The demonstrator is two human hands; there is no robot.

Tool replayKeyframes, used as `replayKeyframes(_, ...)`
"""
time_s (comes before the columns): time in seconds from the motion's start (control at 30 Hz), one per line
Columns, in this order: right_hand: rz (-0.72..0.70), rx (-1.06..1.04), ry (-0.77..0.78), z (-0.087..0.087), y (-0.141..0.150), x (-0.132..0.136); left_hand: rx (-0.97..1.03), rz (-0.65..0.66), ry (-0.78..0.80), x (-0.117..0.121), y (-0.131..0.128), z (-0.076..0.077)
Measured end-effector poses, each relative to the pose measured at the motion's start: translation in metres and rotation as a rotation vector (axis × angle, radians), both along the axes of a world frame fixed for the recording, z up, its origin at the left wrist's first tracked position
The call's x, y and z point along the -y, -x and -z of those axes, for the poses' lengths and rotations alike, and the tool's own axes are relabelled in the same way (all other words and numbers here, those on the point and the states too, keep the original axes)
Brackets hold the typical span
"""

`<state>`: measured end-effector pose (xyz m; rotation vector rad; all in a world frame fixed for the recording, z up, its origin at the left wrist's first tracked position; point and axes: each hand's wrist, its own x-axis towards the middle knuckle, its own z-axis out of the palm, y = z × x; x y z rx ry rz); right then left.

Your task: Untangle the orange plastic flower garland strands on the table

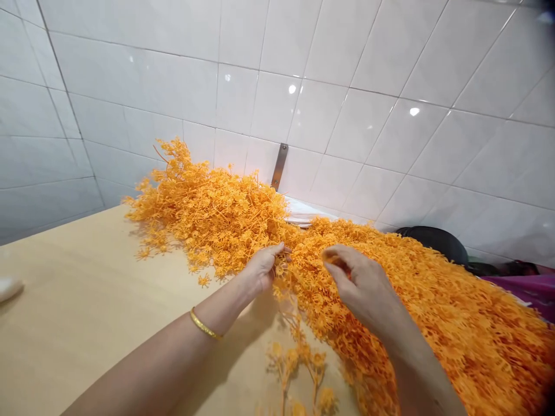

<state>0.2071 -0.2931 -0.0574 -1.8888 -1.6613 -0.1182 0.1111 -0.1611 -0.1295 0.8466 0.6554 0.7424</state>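
My left hand (263,267) is closed around part of an orange artificial flower sprig (299,352), whose thin branches hang toward me over the table. To the right, my right hand (362,283) is held above a large heap of orange sprigs (433,300). Its thumb and fingers curl toward each other, and whatever may be between them blends into the orange behind. Beyond my left hand lies a second pile of orange sprigs (217,214), spread along the back of the table. A gold bangle (203,325) circles my left wrist.
The pale wooden table (87,312) meets a white tiled wall (173,86). A metal bracket (280,166) is fixed to the wall behind the piles. At the right stand a black rounded object (437,242) and purple material (515,292). A whitish object (8,288) lies at the left edge.
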Motion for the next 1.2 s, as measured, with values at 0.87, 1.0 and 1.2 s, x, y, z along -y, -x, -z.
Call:
replayKeyframes(0.87, 0.369, -0.027, 0.112, 0.029, -0.034, -0.031, 0.047, 0.284, 0.067, 0.023, -0.008, 0.002)
replayKeyframes(1.0, 0.372, -0.086, 0.102, 0.027, -0.034, -0.03, -0.02, 0.265, 0.093, 0.021, -0.01, 0.006)
replayKeyframes(1.2, 0.465, 0.156, 0.005, 0.03, -0.035, -0.029, -0.109, 0.258, 0.018, 0.025, -0.009, 0.002)
